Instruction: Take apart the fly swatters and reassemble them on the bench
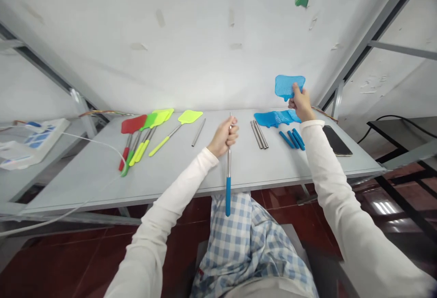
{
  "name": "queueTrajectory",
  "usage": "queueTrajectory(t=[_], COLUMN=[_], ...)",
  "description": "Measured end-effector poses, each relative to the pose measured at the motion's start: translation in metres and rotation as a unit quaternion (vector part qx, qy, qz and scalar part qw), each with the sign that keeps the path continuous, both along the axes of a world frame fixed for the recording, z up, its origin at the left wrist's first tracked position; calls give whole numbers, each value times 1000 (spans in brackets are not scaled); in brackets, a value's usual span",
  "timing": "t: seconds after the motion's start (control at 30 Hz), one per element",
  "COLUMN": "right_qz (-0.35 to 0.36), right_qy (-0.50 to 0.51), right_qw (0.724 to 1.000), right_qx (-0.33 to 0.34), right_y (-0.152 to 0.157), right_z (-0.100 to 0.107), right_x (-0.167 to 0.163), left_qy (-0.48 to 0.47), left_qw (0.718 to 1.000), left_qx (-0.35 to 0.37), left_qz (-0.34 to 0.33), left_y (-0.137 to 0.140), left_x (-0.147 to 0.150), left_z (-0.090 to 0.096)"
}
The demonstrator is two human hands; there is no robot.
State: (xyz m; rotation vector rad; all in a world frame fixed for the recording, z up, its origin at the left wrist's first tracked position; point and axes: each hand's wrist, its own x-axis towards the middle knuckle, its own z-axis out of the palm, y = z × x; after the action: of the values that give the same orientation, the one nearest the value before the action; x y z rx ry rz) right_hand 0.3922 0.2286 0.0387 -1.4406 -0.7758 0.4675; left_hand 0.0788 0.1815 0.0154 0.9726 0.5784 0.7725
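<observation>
My left hand [224,136] is closed around a metal rod with a blue handle [228,195], held upright over the table's front edge with the handle toward me. At the right, my right hand [302,101] pinches a blue fly swatter head [285,86], raised above the table. Below it lie more blue swatter heads [269,119], overlapping. Several loose blue handles [297,139] rest near my right forearm. Between my hands are a few bare metal rods [259,135]. Another single rod [198,132] lies left of my left hand.
Assembled fly swatters in red [134,125], green and yellow lie at the left of the grey table [184,170]. A dark phone [336,141] is at the right end. A white cable [99,141] crosses the left side. A white wall stands behind.
</observation>
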Motion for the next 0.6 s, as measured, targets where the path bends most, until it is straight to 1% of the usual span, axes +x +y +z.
queueTrajectory(t=[0.07,0.13,0.2,0.33,0.4,0.5,0.6], right_qz=[17,8,-6,-33,-52,-78,-90], right_qy=[-45,-91,-114,-108,-114,-149,-205], right_qw=[996,986,976,969,964,949,931], right_qx=[-77,-140,-187,-219,-235,-265,-288], right_y=[-7,-11,-10,-7,-8,-11,-12], right_z=[-6,-15,-23,-38,-43,-53,-63], right_x=[15,28,40,65,75,83,85], left_qy=[-30,-62,-92,-141,-164,-185,-188], left_qw=[999,995,989,966,954,944,940], left_qx=[-40,-75,-113,-214,-250,-273,-282], left_qz=[-16,-26,-23,-19,-17,-16,-19], left_y=[18,33,44,61,68,75,78], left_x=[-4,-3,1,11,14,15,14], left_z=[-2,-7,-14,-31,-39,-50,-56])
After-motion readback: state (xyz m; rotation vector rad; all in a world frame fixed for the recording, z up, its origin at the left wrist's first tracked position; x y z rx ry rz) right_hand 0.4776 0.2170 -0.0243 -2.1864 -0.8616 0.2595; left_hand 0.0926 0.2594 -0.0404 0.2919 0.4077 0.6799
